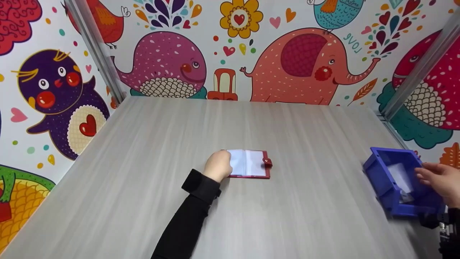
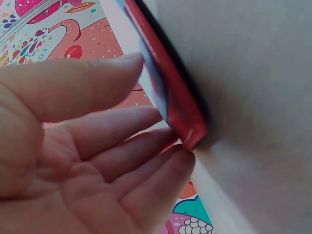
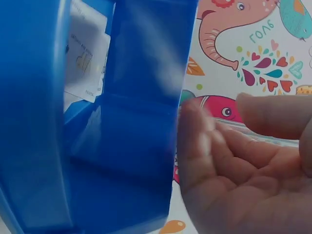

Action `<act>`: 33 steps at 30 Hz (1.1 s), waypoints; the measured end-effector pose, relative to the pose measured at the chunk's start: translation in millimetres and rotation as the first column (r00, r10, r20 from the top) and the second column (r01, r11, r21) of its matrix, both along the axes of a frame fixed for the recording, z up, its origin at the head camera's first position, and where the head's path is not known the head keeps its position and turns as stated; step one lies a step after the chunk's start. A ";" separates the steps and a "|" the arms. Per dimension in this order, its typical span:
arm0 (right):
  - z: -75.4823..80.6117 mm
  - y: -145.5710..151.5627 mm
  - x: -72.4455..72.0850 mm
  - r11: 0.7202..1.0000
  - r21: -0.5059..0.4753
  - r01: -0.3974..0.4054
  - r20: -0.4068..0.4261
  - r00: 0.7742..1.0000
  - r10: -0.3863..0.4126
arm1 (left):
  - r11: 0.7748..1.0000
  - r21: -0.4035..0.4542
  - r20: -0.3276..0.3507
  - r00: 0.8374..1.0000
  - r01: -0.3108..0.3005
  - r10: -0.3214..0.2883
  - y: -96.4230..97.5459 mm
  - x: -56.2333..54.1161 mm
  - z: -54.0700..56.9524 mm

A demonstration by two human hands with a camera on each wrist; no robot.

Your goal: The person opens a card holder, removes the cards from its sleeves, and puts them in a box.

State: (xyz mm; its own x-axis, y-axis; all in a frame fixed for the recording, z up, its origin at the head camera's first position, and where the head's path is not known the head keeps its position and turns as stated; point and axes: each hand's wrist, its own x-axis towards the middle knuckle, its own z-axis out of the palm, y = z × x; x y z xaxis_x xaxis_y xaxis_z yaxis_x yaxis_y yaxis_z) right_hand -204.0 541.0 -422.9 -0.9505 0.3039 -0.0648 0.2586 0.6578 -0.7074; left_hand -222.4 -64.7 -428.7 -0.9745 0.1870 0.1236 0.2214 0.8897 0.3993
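Observation:
A small red card holder lies open on the table, its pale clear sleeves facing up and a snap strap at its right edge. My left hand holds its left edge. In the left wrist view the thumb is over the inner side and the fingertips touch the red edge. At the far right, my right hand is over the right rim of a blue bin, with nothing between thumb and fingers. Several white cards lie inside the bin.
The light wood-grain table extends around the card holder. Walls printed with cartoon animals stand at the back and sides, with metal posts at the corners. The bin stands near the table's right edge.

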 end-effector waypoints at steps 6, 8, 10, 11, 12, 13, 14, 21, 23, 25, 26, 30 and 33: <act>6.8 -17.0 4.9 0.997 0.077 -0.003 0.012 1.000 0.002 | 1.000 -0.009 -0.015 1.000 0.007 -0.007 -0.9 0.3 -0.7; 23.7 -38.4 14.5 0.997 0.079 -0.001 0.031 1.000 -0.001 | 1.000 -0.005 -0.012 1.000 0.006 -0.007 -1.0 0.6 -0.4; 40.0 -59.3 23.3 0.995 0.098 -0.005 0.034 0.999 0.002 | 1.000 -0.004 -0.013 1.000 0.005 -0.005 -0.9 0.8 -0.3; 47.7 -68.7 27.2 0.994 0.107 -0.010 0.038 0.999 0.006 | 1.000 -0.006 -0.014 1.000 0.005 -0.005 -1.0 0.9 -0.2; 53.0 -76.0 29.9 0.991 0.132 -0.013 0.035 0.999 0.009 | 1.000 -0.010 -0.016 1.000 0.005 -0.005 -1.0 1.0 -0.2; 57.2 -82.4 31.9 0.987 0.161 -0.019 0.027 1.000 0.015 | 1.000 -0.014 -0.019 1.000 0.005 -0.005 -1.0 1.0 -0.2; 60.7 -88.3 33.4 0.983 0.180 -0.025 0.018 1.000 0.022 | 1.000 -0.016 -0.021 1.000 0.004 -0.005 -1.1 1.1 -0.4; 73.9 -123.4 34.7 0.970 0.212 -0.120 -0.024 0.991 0.128 | 1.000 -0.010 -0.010 1.000 -0.001 0.001 -1.3 0.2 -1.1; 75.9 -134.8 34.1 0.969 0.186 -0.163 -0.029 0.985 0.172 | 1.000 -0.010 -0.004 1.000 0.003 -0.003 -1.2 0.2 -1.0; 77.6 -146.4 33.0 0.963 0.177 -0.201 -0.035 0.977 0.210 | 1.000 -0.015 -0.003 1.000 0.010 -0.010 -0.8 0.0 -1.0; 77.7 -151.8 32.4 0.958 0.183 -0.219 -0.046 0.972 0.231 | 1.000 -0.020 -0.004 1.000 0.013 -0.013 -0.6 -0.1 -1.1; 77.0 -168.5 29.6 0.929 0.216 -0.302 -0.094 0.940 0.327 | 0.999 -0.034 -0.004 1.000 0.013 -0.013 0.0 -0.5 -1.1; 73.8 -180.6 27.5 0.910 0.218 -0.354 -0.134 0.912 0.387 | 0.999 -0.036 0.003 1.000 0.004 -0.004 0.0 -0.1 -1.2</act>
